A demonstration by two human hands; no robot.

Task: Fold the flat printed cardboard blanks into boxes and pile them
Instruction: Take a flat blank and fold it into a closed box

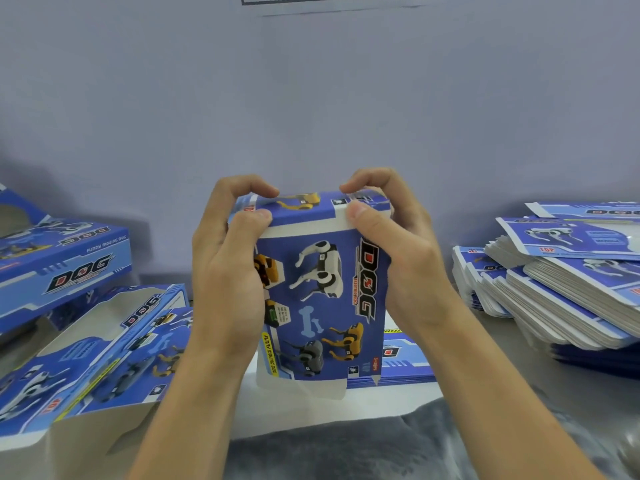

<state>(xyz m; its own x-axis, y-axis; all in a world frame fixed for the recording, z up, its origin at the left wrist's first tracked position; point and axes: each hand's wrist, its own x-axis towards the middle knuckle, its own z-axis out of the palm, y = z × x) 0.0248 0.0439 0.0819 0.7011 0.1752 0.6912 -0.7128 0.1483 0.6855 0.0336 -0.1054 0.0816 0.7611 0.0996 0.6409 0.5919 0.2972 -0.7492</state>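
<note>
I am mid-fold on one box (320, 292), held upright at the centre of my view, above the edge of the table (571, 382). The body already looks squared up, and I judge the step in hand to be closing the top flap (304, 206), which lies bent over at twelve o'clock of the box. The bottom flaps at six o'clock hang loose and white, so that end is not yet closed.

My left hand (228, 271) wraps the box's nine o'clock side, fingers curled over the top edge and thumb pinching the flap's near corner. My right hand (394, 258) mirrors it at three o'clock, thumb and curled fingers pinching the opposite corner. Both forearms rise from five and seven o'clock, wrists bent inward.

Next, I reckon, the flap's tuck tab needs pressing down into the slot while the sides stay square; squeezing too hard could buckle the panel.

Finished boxes (65, 258) are piled at nine o'clock, with one open-windowed box (104, 341) leaning at eight. The stack of flat blanks (561, 282) sits at three o'clock.
</note>
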